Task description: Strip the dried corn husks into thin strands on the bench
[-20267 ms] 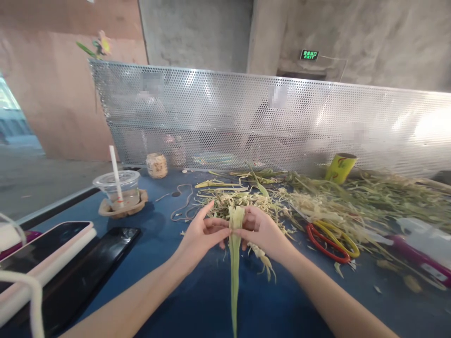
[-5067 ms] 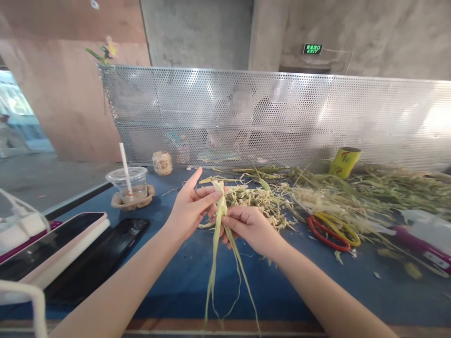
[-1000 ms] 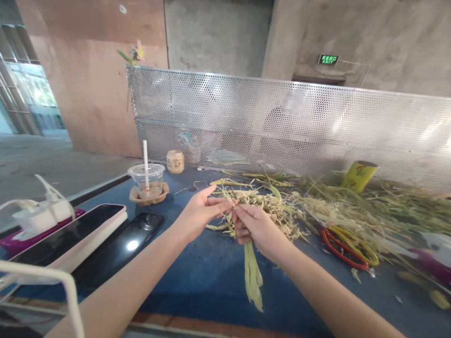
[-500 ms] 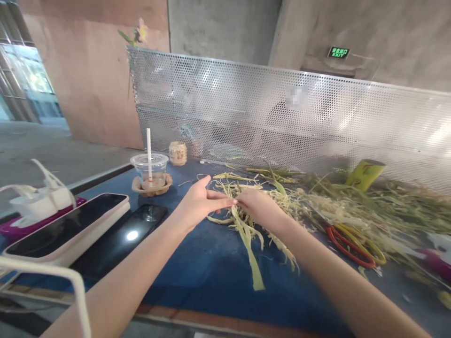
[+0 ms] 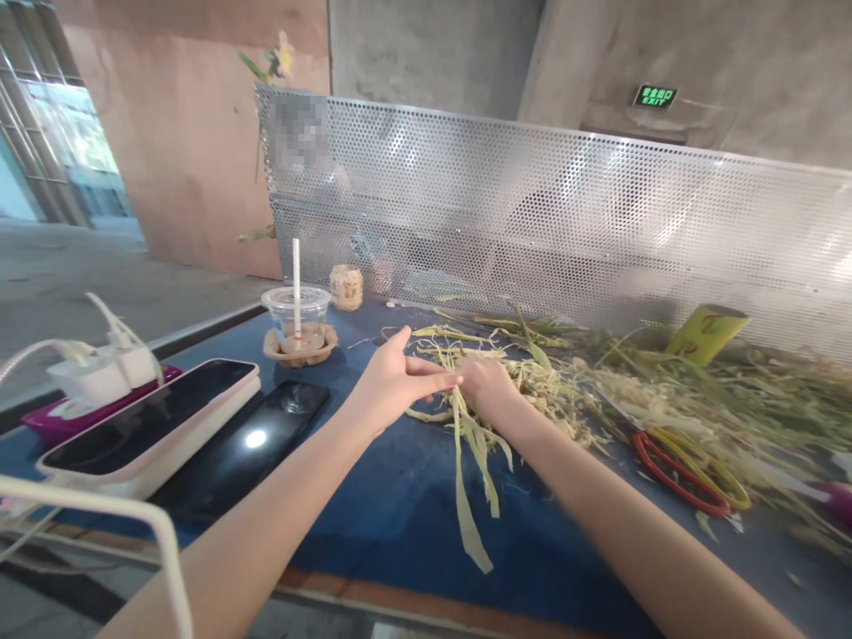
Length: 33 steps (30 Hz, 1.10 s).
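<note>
My left hand (image 5: 398, 382) pinches pale green leaf strips (image 5: 471, 524) between thumb and fingertips, with its thumb pointing up and away. Close beside it, my right hand (image 5: 491, 389) is curled round the same bunch, its fingertips mostly hidden behind the strips. Long flat ends hang from between the hands over the blue tabletop (image 5: 373, 519). Thinner curled strips stick out above the fingers. A tangled heap of dry plant fibres (image 5: 556, 390) lies just beyond and to the right of my right hand.
Left stand a lidded plastic cup (image 5: 311, 312) with a straw, two phones (image 5: 156, 417) (image 5: 256, 444) and a purple power strip (image 5: 50, 424). Right are red and yellow rings (image 5: 679, 475), a tilted yellow-green cup (image 5: 706, 335) and loose greenery. A perforated metal screen (image 5: 453, 177) closes the back.
The view has swung slightly left, so the scene sits further right. The hanging strips have shifted and spread apart. Both hands stay together at the bunch. Someone now shows behind the screen's left end.
</note>
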Available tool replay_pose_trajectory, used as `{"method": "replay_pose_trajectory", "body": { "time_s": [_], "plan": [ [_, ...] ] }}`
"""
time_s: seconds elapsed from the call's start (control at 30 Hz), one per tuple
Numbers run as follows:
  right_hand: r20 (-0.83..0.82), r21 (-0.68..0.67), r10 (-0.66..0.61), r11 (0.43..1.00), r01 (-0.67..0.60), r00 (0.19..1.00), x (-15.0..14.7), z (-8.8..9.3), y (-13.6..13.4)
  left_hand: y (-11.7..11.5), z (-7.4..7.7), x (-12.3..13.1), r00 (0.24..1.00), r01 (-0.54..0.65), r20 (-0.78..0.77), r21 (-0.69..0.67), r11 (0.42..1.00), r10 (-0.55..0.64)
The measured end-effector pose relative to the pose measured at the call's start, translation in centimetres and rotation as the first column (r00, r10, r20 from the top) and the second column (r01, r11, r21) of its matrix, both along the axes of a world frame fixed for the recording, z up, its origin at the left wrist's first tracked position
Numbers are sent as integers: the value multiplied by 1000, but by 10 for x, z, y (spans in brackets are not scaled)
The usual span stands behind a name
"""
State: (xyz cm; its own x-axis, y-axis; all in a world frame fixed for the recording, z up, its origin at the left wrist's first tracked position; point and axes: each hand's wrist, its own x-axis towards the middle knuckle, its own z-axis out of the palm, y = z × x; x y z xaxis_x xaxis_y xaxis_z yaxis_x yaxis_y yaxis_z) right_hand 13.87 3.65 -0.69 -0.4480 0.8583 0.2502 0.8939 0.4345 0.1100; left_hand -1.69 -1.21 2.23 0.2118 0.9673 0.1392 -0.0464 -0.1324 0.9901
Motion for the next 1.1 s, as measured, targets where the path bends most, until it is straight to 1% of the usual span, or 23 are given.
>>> {"method": "replay_pose_trajectory", "body": {
  "time_s": [0.1, 0.2, 0.3, 0.33, 0.37, 0.4, 0.43, 0.47, 0.5, 0.53, 0.57, 0.6, 0.63, 0.67, 0.7, 0.77, 0.87, 0.93, 0.97, 1.03, 1.1],
  "plan": [
    [-120, 14, -1, 1000, 3, 993, 9, 8, -4, -1, 1, 0, 1000, -6, 10, 33, 999, 5],
    [-275, 18, -2, 1000, 7, 961, 17, 12, -1, 0, 0, 0, 1000, -15, 7, 72, 997, 15],
    [-417, 25, -16, 999, 29, 909, 23, 17, -2, 1, -2, 0, 999, -48, -5, 84, 995, 49],
    [-471, 20, -21, 999, 34, 882, 24, 19, -4, 2, -3, 0, 998, -60, -1, 89, 994, 60],
    [-557, 3, -19, 1000, 25, 830, 24, 21, -7, 2, -4, 1, 998, -69, 8, 98, 993, 68],
    [-674, -24, -16, 1000, 0, 738, 24, 23, -11, 3, -4, 1, 997, -72, 19, 113, 991, 71],
    [-800, -54, -17, 998, -43, 600, 24, 24, -16, 3, -5, 2, 997, -71, 32, 133, 989, 68],
    [-909, -75, -25, 992, -103, 416, 22, 25, -20, 4, -6, 3, 997, -69, 46, 156, 985, 63],
    [-973, -81, -44, 983, -162, 225, 20, 25, -25, 4, -7, 5, 997, -65, 61, 182, 981, 55],
    [-995, -76, -63, 975, -208, 71, 17, 24, -30, 4, -8, 6, 996, -60, 79, 206, 977, 44],
    [-997, -60, -72, 969, -238, -41, 13, 23, -34, 4, -9, 8, 995, -55, 98, 227, 972, 33],
    [-988, -47, -83, 964, -263, -129, 9, 21, -37, 4, -9, 10, 993, -52, 118, 246, 968, 24],
    [-974, -33, -93, 960, -277, -205, 5, 19, -41, 3, -10, 11, 990, -53, 137, 265, 963, 17],
    [-958, -32, -111, 957, -289, -264, 1, 18, -44, 3, -10, 12, 988, -59, 153, 286, 956, 16],
    [-941, -44, -143, 950, -308, -305, -3, 17, -46, 3, -10, 13, 986, -69, 166, 303, 951, 19],
    [-909, -85, -215, 934, -347, -356, -9, 17, -51, 3, -10, 15, 981, -98, 189, 322, 942, 37],
    [-868, -140, -319, 892, -429, -381, -12, 16, -57, 3, -11, 17, 979, -124, 194, 324, 938, 62],
    [-839, -153, -368, 866, -475, -401, -11, 15, -58, 2, -13, 18, 981, -129, 179, 354, 926, 68],
    [-829, -153, -379, 862, -484, -412, -11, 14, -59, 1, -14, 19, 984, -134, 162, 381, 915, 77],
    [-831, -141, -361, 873, -468, -424, -9, 13, -59, -1, -15, 21, 985, -164, 115, 446, 880, 125],
    [-864, -124, -309, 896, -427, -397, -8, 12, -59, -4, -15, 23, 976, -211, 64, 509, 834, 208]
  ]
}}
